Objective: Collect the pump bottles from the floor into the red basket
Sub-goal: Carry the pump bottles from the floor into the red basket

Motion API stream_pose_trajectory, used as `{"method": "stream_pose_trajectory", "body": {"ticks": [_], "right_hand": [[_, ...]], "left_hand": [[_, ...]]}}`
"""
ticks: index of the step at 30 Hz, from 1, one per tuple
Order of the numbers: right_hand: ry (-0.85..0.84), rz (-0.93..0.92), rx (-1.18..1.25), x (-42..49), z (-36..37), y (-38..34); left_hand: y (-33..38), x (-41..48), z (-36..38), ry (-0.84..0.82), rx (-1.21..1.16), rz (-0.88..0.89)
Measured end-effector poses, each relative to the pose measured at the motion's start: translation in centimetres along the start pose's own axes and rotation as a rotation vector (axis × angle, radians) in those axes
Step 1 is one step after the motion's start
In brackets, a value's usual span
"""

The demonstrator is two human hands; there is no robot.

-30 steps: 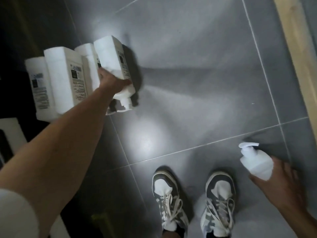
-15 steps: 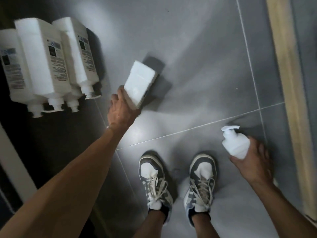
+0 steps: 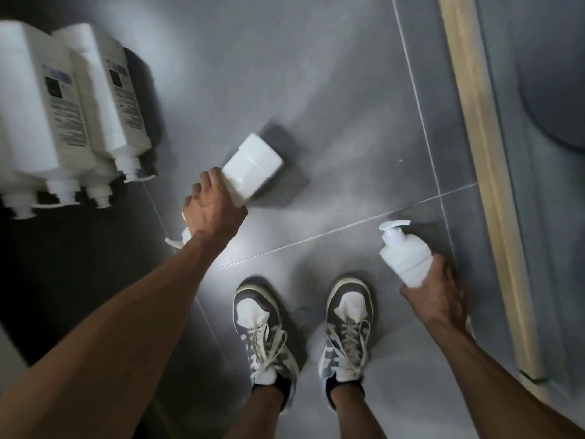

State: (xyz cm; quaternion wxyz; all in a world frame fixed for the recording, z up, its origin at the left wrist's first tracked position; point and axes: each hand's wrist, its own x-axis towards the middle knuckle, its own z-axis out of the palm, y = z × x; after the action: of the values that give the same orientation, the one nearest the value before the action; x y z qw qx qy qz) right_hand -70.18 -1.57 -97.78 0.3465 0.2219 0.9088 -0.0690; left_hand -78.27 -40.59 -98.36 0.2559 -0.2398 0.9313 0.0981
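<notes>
The white pump bottle [image 3: 251, 167] in the person's left hand [image 3: 212, 210] is a blocky, flat-sided one, held low over the grey tiled floor [image 3: 332, 99] with its base pointing away from the person. It throws a dark shadow on the tile just beyond it. The fingers and thumb are curled round its near end, and part of a white pump nozzle [image 3: 175, 241] shows beside the wrist.

The right hand [image 3: 433, 296] grips a second pump bottle [image 3: 406, 258] round its lower body, fingers wrapped behind it. This one stands nearly upright with the pump head on top and the spout towards the wooden strip [image 3: 484, 172] that runs down the right side of the floor.

Up at the left, well apart from both hands, several larger white bottles [image 3: 63, 122] lie side by side on the floor, touching one another. Their printed labels face up and their pump necks point back towards the person, and they are too blurred to count with certainty.

Between the two arms are the person's feet in grey and white laced sneakers [image 3: 266, 327] — both flat on the tiles, just below a pale grout line [image 3: 348, 228] that crosses the floor.
</notes>
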Motion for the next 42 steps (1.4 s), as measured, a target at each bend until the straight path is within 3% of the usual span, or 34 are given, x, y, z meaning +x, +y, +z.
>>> {"method": "stream_pose_trajectory", "body": {"ticks": [6,15,24,34,42], "right_hand": [[0.012,0.011,0.073,-2.2,-3.2,-3.3],[0.006,-0.095,0.148,-9.1,-11.2,-8.9],[0.014,-0.173,0.144,-17.5,-23.1,-13.1],[0.07,-0.257,0.11,-29.5,-36.0,-14.3],[0.064,-0.264,0.134,-38.7,-42.1,-14.2]], "left_hand": [[0.9,-4.5,-0.9,-0.002,0.106,0.038],[2.1,-11.8,-8.8,-0.021,0.092,0.06],[2.5,-19.0,-19.8,-0.044,-0.004,-0.057],[-0.1,-28.9,-32.3,-0.022,-0.024,-0.064],[-0.7,-37.1,-40.0,-0.03,-0.047,-0.136]]}}
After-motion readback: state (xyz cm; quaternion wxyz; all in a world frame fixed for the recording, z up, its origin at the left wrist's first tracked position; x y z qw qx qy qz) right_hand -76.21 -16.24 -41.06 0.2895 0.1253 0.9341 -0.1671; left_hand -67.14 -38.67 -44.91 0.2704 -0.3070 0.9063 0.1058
